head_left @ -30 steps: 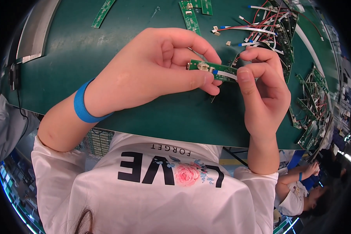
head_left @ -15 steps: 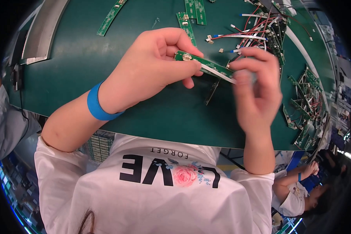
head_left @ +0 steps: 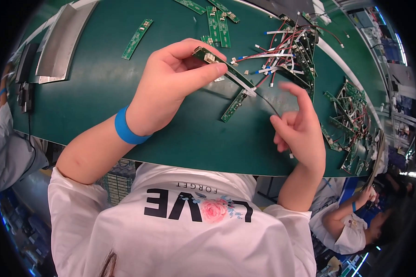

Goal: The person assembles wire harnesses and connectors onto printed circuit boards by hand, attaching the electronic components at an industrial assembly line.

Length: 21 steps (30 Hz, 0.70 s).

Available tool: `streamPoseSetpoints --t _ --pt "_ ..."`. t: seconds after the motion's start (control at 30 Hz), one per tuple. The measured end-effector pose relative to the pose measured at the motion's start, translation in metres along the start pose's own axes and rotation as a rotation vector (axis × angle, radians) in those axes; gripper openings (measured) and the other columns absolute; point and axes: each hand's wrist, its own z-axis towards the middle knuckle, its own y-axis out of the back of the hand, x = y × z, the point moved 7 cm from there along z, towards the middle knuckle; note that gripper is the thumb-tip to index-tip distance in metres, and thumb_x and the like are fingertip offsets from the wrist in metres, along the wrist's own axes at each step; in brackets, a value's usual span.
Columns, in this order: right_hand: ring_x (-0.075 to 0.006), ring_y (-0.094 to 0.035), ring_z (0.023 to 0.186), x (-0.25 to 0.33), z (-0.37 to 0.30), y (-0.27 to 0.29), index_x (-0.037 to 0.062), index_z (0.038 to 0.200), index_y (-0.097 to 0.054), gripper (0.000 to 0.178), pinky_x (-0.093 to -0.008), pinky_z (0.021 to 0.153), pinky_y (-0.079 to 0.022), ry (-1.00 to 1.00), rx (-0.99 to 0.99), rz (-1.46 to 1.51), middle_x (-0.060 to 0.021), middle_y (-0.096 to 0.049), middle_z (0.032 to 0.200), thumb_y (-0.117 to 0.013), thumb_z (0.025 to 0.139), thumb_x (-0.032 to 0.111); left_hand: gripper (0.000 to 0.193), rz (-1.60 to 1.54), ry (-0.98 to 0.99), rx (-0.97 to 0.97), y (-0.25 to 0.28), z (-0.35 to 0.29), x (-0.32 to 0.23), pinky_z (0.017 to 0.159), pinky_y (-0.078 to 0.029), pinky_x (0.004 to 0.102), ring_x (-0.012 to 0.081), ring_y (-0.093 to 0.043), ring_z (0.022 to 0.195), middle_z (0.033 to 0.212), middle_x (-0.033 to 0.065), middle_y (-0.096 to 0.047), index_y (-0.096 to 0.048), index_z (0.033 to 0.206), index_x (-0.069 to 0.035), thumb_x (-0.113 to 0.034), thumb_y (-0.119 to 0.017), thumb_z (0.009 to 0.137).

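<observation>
My left hand (head_left: 171, 81) pinches a narrow circuit board (head_left: 238, 77) between thumb and fingers, tilted above the table. A white connector sits near its upper end, and a white strip runs along it. From the board's lower end a thin dark cable (head_left: 267, 102) stretches to my right hand (head_left: 301, 127). There the thumb and curled fingers are closed on it, while the index finger points up. A small white plug (head_left: 291, 156) shows just below that hand. Under the held board, another narrow green board (head_left: 234, 106) lies on the table.
Several loose green boards (head_left: 217, 25) lie at the far side, one more (head_left: 137, 39) farther left. A heap of boards and cables (head_left: 282, 53) is at the far right, a second heap (head_left: 351, 122) near the right edge. A metal channel (head_left: 62, 44) stands at the left.
My right hand has moved away from the board, down and to the right, and the dark cable now shows stretched between them. My left hand keeps its hold, with the board tilted more steeply.
</observation>
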Motion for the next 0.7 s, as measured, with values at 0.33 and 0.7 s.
streamPoseSetpoints --t 0.33,0.7 --pt "-0.0474 -0.06 0.102 0.032 -0.025 -0.03 -0.0096 0.134 -0.037 0.043 -0.0491 0.088 -0.047 0.585 0.388 1.374 -0.0327 -0.053 0.124 -0.041 0.096 0.01 0.018 -0.121 -0.238 0.017 -0.012 -0.009 -0.017 0.084 -0.052 0.0313 0.0272 -0.062 0.106 0.116 0.0235 -0.06 -0.041 0.115 -0.001 -0.008 -0.045 0.098" --pt "-0.0155 -0.056 0.077 0.071 -0.011 -0.026 -0.0082 0.098 -0.063 0.015 -0.0273 0.077 -0.05 0.75 -0.256 0.257 -0.0162 -0.057 0.106 -0.054 0.086 -0.006 0.03 0.092 -0.154 -0.042 -0.008 -0.014 -0.007 0.078 -0.053 0.0243 0.0178 -0.064 0.1 0.11 0.0153 -0.066 -0.054 0.123 0.004 -0.002 -0.053 0.094"
